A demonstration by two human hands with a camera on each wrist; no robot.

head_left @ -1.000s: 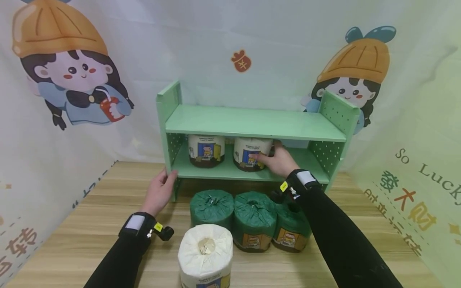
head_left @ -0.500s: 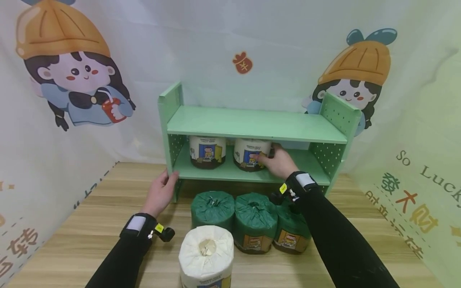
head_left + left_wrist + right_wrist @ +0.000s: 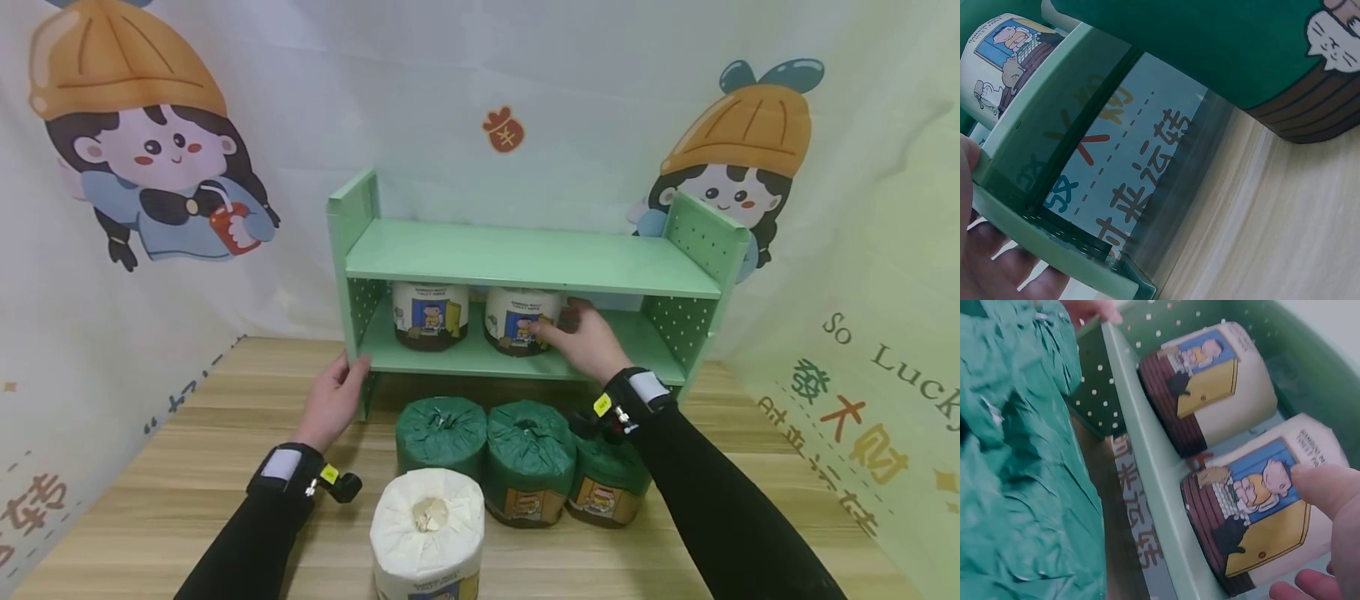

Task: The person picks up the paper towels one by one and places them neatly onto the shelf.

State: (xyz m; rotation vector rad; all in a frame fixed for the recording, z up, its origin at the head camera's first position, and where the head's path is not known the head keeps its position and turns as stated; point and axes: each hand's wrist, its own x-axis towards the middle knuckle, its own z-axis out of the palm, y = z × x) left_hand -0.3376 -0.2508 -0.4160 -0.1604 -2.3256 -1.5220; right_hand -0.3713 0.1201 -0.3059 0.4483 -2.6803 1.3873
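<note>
A green shelf rack (image 3: 525, 254) bears two white toilet rolls upright on its middle board, a left roll (image 3: 431, 317) and a right roll (image 3: 517, 321). My left hand (image 3: 333, 402) grips the rack's left side panel, thumb on the front edge; the left wrist view shows its fingers (image 3: 1016, 262) at the panel's outer side. At the right roll, my right hand (image 3: 592, 342) lies loosely, with thumb (image 3: 1322, 487) at its printed front. Its fingers stand off the roll's right side, partly out of sight.
Three green-wrapped rolls, a left one (image 3: 441, 437), a middle one (image 3: 530, 462) and a right one (image 3: 609, 479), stand on the wooden table (image 3: 187, 500) before the rack. Nearer stands another white roll (image 3: 427, 533). A printed cloth (image 3: 450, 83) hangs behind.
My right hand has shifted slightly to the right and its fingers have loosened from the right roll, which stays in place. The left hand keeps its hold on the rack.
</note>
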